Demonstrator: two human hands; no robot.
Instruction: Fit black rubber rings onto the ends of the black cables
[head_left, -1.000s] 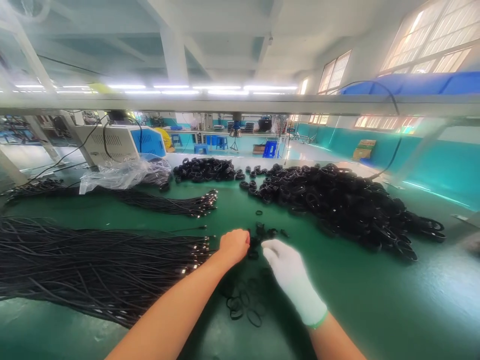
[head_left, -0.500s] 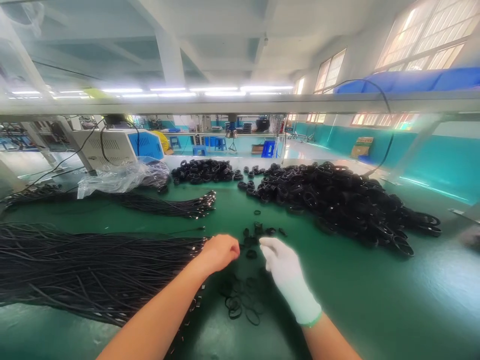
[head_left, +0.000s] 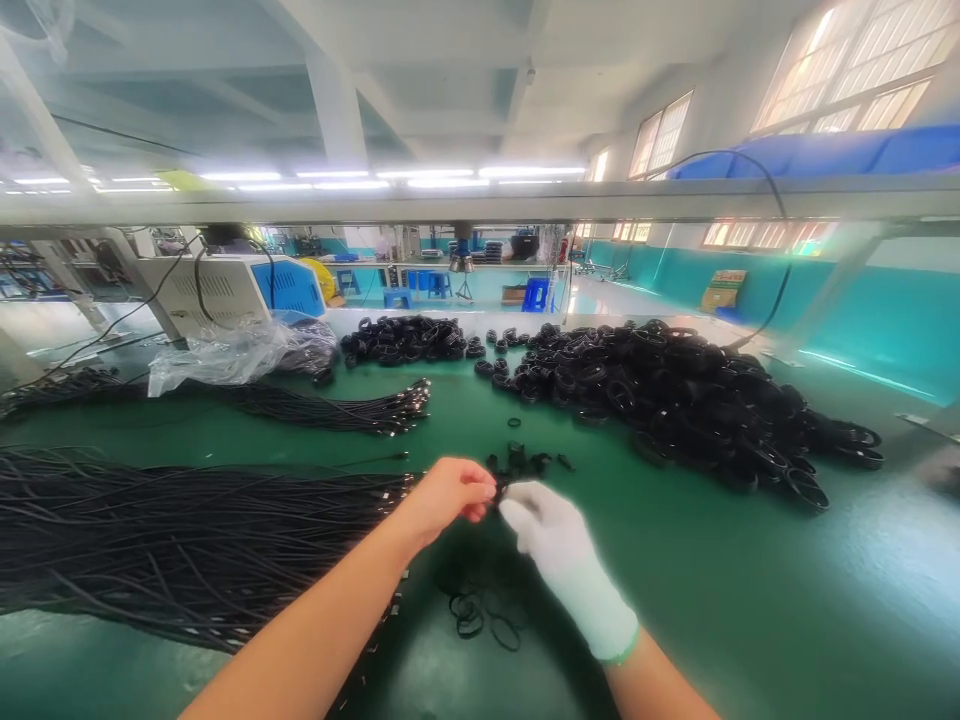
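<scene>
Bare left hand (head_left: 454,495), gloved right hand (head_left: 555,535) worked close, lower centre; fingertips bunched, whether clamped on anything couldn't tell. Carton (head_left: 724,291), frame right, bore unreadable print.

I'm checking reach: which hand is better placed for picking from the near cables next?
Left, likely: the left hand is closer to the near cables; the gloved right hand sits farther right.

Passable over green tabletop (head_left: 720,590) right of gloved right hand (head_left: 553,540), up to heap of black coils (head_left: 675,390). Blocked left by cable bundle (head_left: 165,540), higher ahead by shelf beam (head_left: 450,207). Tight between right hand and left hand (head_left: 454,488); cluttered just beyond by small black pieces (head_left: 517,457).
</scene>
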